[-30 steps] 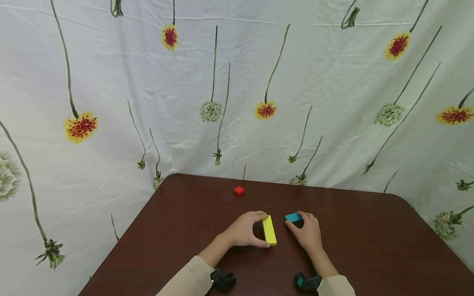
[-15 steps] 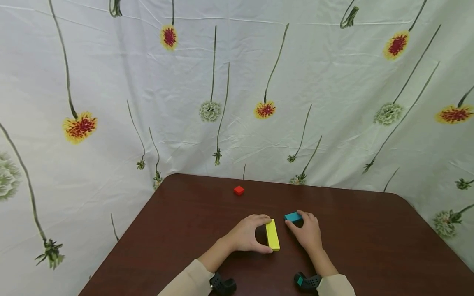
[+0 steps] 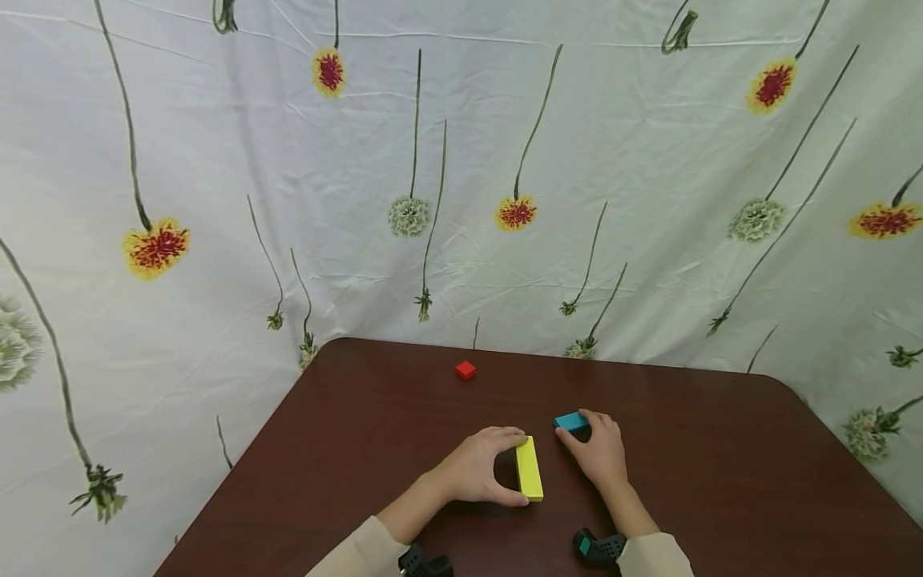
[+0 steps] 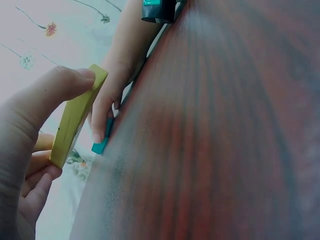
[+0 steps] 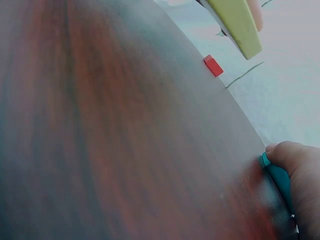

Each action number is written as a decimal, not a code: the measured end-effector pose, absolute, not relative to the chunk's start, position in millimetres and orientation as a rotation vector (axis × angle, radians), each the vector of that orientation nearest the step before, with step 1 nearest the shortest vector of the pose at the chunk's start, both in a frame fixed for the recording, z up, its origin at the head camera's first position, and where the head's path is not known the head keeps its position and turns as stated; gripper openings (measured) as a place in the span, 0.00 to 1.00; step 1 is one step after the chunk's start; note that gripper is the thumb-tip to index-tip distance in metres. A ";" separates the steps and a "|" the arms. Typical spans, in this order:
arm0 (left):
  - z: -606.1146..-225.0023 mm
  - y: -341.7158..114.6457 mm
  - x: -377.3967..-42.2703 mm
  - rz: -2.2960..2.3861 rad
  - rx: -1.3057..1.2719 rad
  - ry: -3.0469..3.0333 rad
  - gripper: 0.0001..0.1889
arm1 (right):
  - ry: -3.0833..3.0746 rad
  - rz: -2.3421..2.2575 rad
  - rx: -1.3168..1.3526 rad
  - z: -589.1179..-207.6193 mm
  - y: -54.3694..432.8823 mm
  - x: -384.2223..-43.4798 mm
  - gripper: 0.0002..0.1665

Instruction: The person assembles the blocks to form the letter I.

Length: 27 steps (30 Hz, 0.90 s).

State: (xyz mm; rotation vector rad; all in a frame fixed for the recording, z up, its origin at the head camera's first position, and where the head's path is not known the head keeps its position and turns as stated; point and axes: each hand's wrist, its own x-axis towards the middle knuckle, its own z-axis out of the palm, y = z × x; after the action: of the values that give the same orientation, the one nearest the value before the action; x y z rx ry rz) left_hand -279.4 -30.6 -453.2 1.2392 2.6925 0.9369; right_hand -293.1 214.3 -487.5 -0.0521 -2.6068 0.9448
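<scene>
The yellow block [image 3: 530, 470] is in the left hand [image 3: 479, 466], held up off the table [image 3: 360, 417] near the middle of the head view. The hand grips it by its 2 ends: the thumb presses the near end, the fingers the far end, and a gap shows between palm and block. Its long side runs away from the person, slightly slanted. In the left wrist view the block is tilted, with the thumb at its upper end and fingertips at its lower end.

Just beyond it and to its right, well short of touching, is the blue block [image 3: 571, 422], resting on the table. The right hand [image 3: 602, 453] pinches it between thumb and fingers and covers part of it; in the right wrist view the thumb lies at 1 end of it.

The red block [image 3: 465, 370], the smallest-looking of the 3, sits near the far edge of the table, well apart from both hands.

Each forearm has a light sleeve [image 3: 656, 554] and a dark strap [image 3: 600, 548] at the wrist. The table is dark reddish brown with rounded far corners. Behind it hangs a white cloth [image 3: 360, 160] printed with red-and-yellow flowers, pale round seed heads and long stems.
</scene>
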 end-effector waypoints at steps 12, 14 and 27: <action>-463.5 -34.1 -272.1 0.921 1.341 2.662 0.41 | -2.620 0.966 -0.051 -487.8 214.5 -290.2 0.38; -464.8 -34.2 -272.2 0.930 1.337 2.650 0.41 | -2.621 0.964 -0.055 -488.2 214.9 -290.4 0.38; -477.7 -38.6 -278.7 0.937 1.348 2.585 0.40 | -2.618 0.968 -0.053 -487.0 214.2 -290.7 0.39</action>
State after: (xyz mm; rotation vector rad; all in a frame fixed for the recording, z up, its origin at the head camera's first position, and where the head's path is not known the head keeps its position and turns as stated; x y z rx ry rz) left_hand -278.7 -38.6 -477.7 1.3477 2.5847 0.9370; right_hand -290.7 214.2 -487.0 -0.0528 -2.6183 0.9676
